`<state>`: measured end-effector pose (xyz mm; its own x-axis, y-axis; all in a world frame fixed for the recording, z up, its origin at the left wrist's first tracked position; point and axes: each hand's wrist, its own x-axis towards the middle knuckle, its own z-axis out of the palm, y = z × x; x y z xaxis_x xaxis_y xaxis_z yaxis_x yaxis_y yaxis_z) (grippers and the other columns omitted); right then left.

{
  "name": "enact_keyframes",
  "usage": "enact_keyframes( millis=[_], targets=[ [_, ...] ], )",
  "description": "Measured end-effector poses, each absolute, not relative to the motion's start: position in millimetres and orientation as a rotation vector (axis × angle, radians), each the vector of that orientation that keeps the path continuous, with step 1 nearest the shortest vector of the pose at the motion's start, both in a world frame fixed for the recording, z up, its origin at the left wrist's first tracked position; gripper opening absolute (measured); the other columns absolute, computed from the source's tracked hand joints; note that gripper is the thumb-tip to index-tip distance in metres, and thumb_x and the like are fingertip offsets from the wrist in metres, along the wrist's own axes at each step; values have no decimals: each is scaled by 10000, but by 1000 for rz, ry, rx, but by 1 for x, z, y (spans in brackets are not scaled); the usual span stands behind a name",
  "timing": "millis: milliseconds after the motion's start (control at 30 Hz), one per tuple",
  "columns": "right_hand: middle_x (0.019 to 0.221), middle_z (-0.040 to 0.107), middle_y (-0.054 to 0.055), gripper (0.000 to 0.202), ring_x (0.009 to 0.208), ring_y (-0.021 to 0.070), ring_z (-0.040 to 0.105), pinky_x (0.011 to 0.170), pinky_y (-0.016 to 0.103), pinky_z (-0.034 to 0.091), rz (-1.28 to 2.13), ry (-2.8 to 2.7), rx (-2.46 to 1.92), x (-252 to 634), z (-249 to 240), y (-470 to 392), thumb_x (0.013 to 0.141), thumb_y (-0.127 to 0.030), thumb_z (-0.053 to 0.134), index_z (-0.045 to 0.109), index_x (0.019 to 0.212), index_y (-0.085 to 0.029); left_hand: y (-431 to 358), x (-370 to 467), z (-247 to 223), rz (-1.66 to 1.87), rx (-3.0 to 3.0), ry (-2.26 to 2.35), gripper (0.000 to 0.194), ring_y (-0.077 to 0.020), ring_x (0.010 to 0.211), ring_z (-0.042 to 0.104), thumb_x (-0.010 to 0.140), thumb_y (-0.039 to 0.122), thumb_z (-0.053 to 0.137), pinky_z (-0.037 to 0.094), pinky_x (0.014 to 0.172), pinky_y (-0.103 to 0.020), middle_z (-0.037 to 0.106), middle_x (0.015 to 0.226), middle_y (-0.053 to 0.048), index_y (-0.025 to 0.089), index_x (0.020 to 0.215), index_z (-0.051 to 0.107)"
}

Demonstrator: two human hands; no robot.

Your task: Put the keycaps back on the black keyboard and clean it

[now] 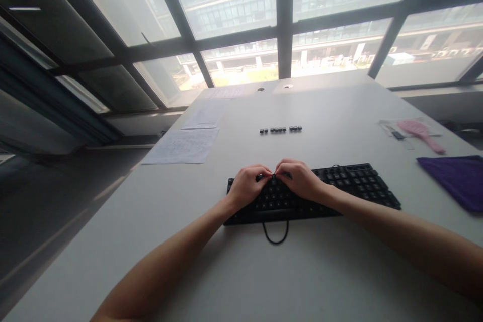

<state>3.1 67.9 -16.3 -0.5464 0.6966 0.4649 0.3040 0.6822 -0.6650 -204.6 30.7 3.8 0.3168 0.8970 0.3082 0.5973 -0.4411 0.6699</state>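
Observation:
A black keyboard [362, 181] lies on the white table in front of me. My left hand [251, 181] and my right hand [298, 176] meet over its upper rows. Their thumbs and index fingers are closed from both sides on a small black keycap [274, 177]. Whether that keycap is still seated on the keyboard I cannot tell. My hands hide part of the upper key rows. Farther back, several loose black keycaps [278, 130] stand in a line with gaps between small groups.
A looped black cable [276, 243] sticks out at the keyboard's front edge. Written sheets of paper [181, 146] lie at the left. On the right are a pink hairbrush [418, 132] by a clear bag and a purple cloth [458, 178]. Windows [241, 55] stand behind the table [324, 105].

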Motion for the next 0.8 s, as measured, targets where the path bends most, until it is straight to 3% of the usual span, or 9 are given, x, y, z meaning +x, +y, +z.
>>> enact_keyframes(
  millis=[800],
  targets=[
    [919, 706, 65, 156, 870, 193, 648, 809, 314, 500, 635, -2230, -758, 2, -14, 64, 889, -82, 608, 692, 806, -183, 29, -205, 3, 802, 2280, 1389, 179, -200, 949, 709, 926, 213, 604, 539, 896, -302, 767, 966, -29, 242, 941, 780]
  ],
)
